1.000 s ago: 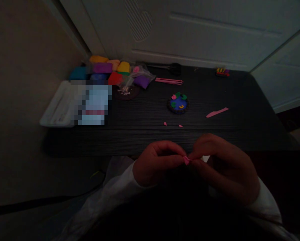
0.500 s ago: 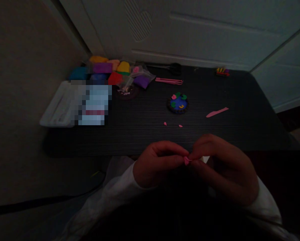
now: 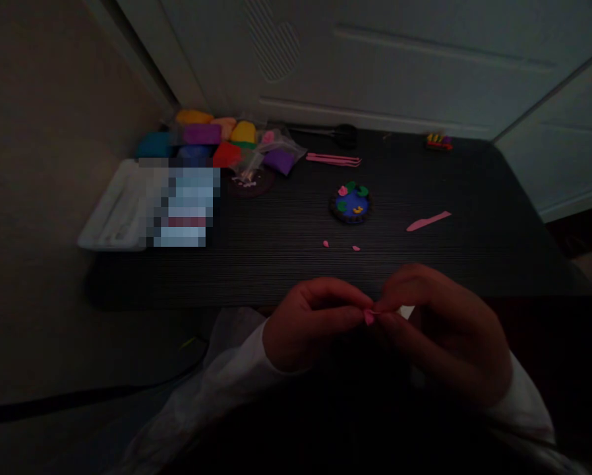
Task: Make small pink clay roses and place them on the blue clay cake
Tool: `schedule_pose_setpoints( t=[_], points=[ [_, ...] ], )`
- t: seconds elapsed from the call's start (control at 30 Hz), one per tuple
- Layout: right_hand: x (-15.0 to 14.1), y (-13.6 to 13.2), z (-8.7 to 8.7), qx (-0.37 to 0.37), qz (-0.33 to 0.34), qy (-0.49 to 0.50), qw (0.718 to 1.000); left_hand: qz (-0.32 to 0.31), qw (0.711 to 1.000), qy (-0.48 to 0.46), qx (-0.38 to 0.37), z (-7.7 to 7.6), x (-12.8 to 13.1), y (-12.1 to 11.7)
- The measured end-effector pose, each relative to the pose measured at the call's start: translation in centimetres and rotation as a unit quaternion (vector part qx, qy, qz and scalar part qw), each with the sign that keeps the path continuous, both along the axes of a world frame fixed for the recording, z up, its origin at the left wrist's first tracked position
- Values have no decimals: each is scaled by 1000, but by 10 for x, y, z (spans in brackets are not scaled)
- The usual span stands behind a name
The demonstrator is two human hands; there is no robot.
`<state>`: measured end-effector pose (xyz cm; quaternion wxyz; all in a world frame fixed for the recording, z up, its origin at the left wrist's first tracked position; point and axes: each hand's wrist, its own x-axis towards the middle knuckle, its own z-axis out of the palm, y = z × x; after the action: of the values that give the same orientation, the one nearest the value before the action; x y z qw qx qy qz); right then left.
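Note:
Between my two hands, just in front of the table's near edge, is a small pink clay piece [image 3: 369, 317] with petal-like folds. My left hand [image 3: 308, 323] pinches it from the left between thumb and forefinger. From the right, the thumb and forefinger of my right hand [image 3: 442, 330] close on its thin edge. Two small pink clay bits [image 3: 325, 244] lie apart on the table beyond my hands. Farther back sits a round clay pond [image 3: 351, 206] with a dark rim, a blue middle, green leaves, a pink flower and small yellow shapes.
A pink clay knife [image 3: 428, 221] lies on the right of the dark table [image 3: 276, 264]. Pink modelling tools [image 3: 333, 159] and scissors [image 3: 343, 135] lie at the back. Bagged coloured clay [image 3: 202, 134] and a white tray [image 3: 113, 211] are on the left; a small colourful piece [image 3: 439, 141] stands back right.
Both hands stay almost in place around the pink clay piece. My right fingertips have shifted very slightly on its edge; the things on the table have not moved.

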<state>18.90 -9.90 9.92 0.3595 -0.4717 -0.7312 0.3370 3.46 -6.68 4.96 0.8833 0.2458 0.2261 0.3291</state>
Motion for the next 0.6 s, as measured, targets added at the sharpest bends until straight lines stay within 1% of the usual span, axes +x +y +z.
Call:
schedule_pose_setpoints(
  t=[0.17,0.3,0.6],
  points=[
    [-1,0,-1,7,-5,2,1000,12,1000,2,-5,0,1,0],
    [-1,0,-1,13,-16,-4,1000,7,1000,-13,-13,-1,0,0],
    [-3,1,1,31,-25,-20,999,9,1000,-2,-9,-1,0,0]
  ],
)
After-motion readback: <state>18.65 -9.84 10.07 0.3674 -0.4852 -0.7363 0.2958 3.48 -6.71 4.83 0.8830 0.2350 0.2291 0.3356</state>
